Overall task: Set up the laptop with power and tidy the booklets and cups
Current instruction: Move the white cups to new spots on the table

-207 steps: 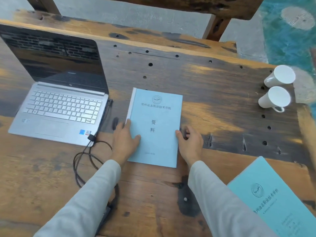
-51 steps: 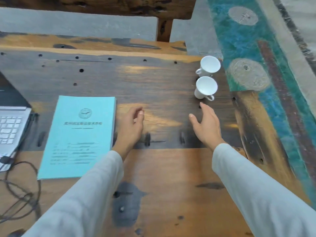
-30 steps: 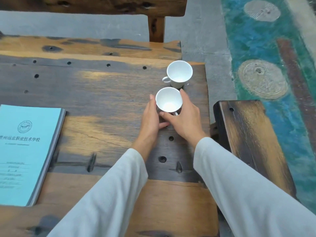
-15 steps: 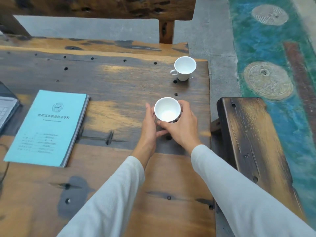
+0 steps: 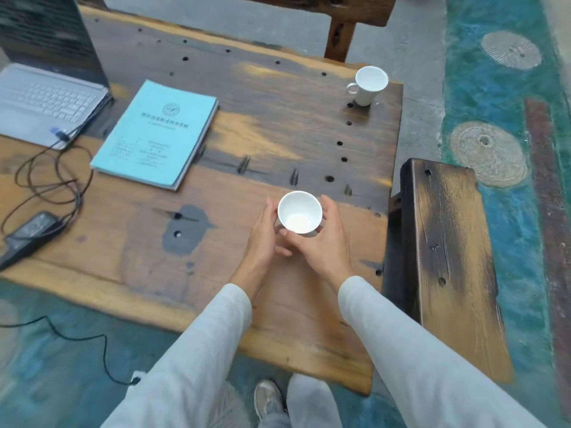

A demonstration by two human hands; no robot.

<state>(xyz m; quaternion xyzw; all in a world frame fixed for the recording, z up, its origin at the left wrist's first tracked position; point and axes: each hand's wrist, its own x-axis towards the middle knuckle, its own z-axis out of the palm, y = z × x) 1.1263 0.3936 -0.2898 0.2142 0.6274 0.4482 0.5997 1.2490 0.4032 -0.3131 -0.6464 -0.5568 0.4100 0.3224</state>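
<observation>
Both hands wrap one white cup (image 5: 299, 213) over the front-right part of the table (image 5: 278, 134); left hand (image 5: 262, 239) has its fingers curled vs. the cup's left wall, right hand (image 5: 321, 242) curls fingers + thumb round the right wall, just under the rim; the thumbs meet at the near side; cup is upright, mouth up, nothing seen inside; can't tell if its base touches the wood or is lifted off it

The second cup (image 5: 369, 84), also white, stands upright at the table's far right corner, handle to the left, well apart from the held one

The booklets (image 5: 154, 134), light blue, lie flat in a neat stack left of centre, just beside the laptop (image 5: 43, 97), which is open at the far left w/ a dark screen; a plug sits in the laptop's right side near the front corner; from it a black cable (image 5: 46, 180) loops over the wood to the power brick (image 5: 29, 233), which lies at the table's left edge; another thin lead (image 5: 77, 336) runs over the teal floor to a white block

A wooden bench (image 5: 448, 242) stands just beside the table on the right; a shoe (image 5: 268, 396) shows below the near edge
</observation>
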